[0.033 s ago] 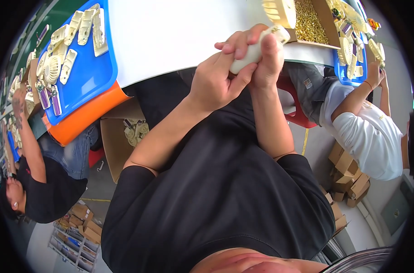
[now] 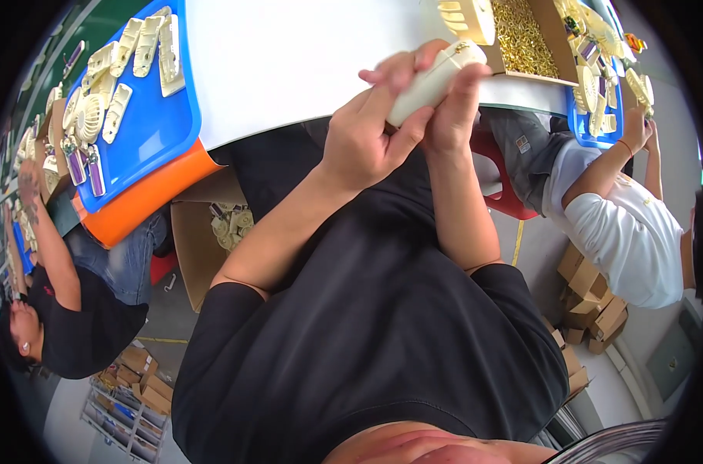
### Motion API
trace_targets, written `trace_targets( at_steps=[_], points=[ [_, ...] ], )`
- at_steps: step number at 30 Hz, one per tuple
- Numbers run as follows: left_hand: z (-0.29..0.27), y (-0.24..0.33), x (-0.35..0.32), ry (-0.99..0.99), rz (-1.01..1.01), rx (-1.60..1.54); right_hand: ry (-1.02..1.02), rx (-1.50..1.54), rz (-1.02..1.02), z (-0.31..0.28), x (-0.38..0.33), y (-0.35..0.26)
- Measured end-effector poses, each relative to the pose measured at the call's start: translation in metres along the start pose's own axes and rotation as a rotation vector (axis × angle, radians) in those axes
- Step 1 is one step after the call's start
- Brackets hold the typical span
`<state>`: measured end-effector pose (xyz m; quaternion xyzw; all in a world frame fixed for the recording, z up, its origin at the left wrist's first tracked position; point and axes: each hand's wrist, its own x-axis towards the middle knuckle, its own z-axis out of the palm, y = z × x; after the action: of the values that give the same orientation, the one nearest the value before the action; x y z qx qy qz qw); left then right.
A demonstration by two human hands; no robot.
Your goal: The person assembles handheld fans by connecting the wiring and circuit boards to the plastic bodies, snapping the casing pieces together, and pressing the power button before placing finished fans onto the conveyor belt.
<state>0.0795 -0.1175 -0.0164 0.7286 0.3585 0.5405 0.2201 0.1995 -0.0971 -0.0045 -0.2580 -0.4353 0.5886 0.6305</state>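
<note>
Both hands are closed around a cream plastic fan handle casing (image 2: 427, 91), held tilted above the front edge of the white table. My left hand (image 2: 364, 139) wraps its lower left side, with the thumb under it and the fingertips blurred by motion. On the other side, my right hand (image 2: 450, 124) grips the casing, its thumb pointing up along the right side. Small metallic details show at the casing's upper end. Just beyond it on the table lies a cream slotted fan shell (image 2: 469, 19).
A cardboard box of small gold-coloured parts (image 2: 521, 39) is at the back right. On the left, a blue tray (image 2: 154, 151) holds casings and fan grilles; another blue tray (image 2: 583, 127) is at right. Co-workers sit on both sides. An open carton (image 2: 193, 255) stands below the table.
The casing has turned in my hands, and more of its smooth side shows. My right thumb has tipped outward to the right, and my left fingers have shifted slightly.
</note>
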Motion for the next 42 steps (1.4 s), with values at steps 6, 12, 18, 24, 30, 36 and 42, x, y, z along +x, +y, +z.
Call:
trace_targets(
  at_steps=[6, 12, 18, 24, 30, 36, 42],
  points=[
    [0.006, -0.002, 0.002, 0.092, 0.062, 0.112, 0.268, 0.424, 0.128, -0.008, 0.014, 0.000],
    [-0.010, -0.013, 0.005, -0.057, -0.430, -0.484, 0.177, 0.331, 0.195, -0.033, 0.006, -0.003],
    [-0.020, -0.028, 0.026, -0.521, -0.800, -1.216, 0.318, -0.064, 0.298, 0.003, 0.000, -0.019],
    [-0.024, -0.011, 0.018, -0.421, -0.802, -1.269, 0.347, -0.132, 0.217, -0.011, -0.010, 0.003],
    [-0.026, -0.004, 0.018, -0.357, -0.758, -1.074, 0.447, 0.021, 0.212, 0.018, 0.000, -0.002],
    [-0.014, -0.013, 0.011, -0.300, -0.739, -0.963, 0.505, -0.154, 0.230, 0.006, 0.004, 0.002],
    [-0.013, -0.007, 0.011, -0.196, -0.447, -0.567, 0.510, -0.056, 0.236, 0.015, 0.012, -0.006]
  ],
)
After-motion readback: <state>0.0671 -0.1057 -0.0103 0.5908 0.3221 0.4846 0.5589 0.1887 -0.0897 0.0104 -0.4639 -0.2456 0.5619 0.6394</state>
